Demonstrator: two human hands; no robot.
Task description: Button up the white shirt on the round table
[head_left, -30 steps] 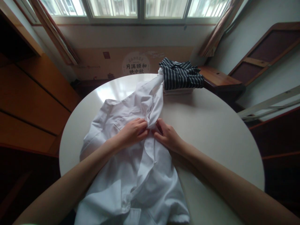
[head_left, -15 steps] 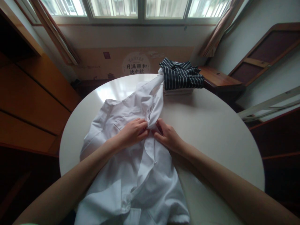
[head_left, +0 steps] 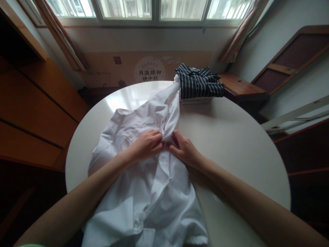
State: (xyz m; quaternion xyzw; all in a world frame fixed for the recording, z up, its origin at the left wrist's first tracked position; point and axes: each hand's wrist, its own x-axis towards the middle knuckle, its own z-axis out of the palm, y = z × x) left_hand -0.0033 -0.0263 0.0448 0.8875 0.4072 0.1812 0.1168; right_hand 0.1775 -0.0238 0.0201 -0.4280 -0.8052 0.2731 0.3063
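Note:
A white shirt [head_left: 138,192] lies spread and rumpled over the table, its collar and cuff nearest me and its front placket running up the middle. My left hand [head_left: 149,143] pinches the placket's left edge, fingers closed on the cloth. Close beside it, my right hand [head_left: 183,146] grips the other edge of the same placket between thumb and fingers. The fabric is bunched between the two hands. Whether a button sits under the fingertips is hidden.
A round white table [head_left: 231,144] carries the shirt. At its far side, a folded black-and-white striped garment [head_left: 200,82] rests on a pale folded stack [head_left: 197,101], touching the shirt's far end. A wooden desk [head_left: 243,85] stands behind at right, wooden cabinets [head_left: 43,103] at left.

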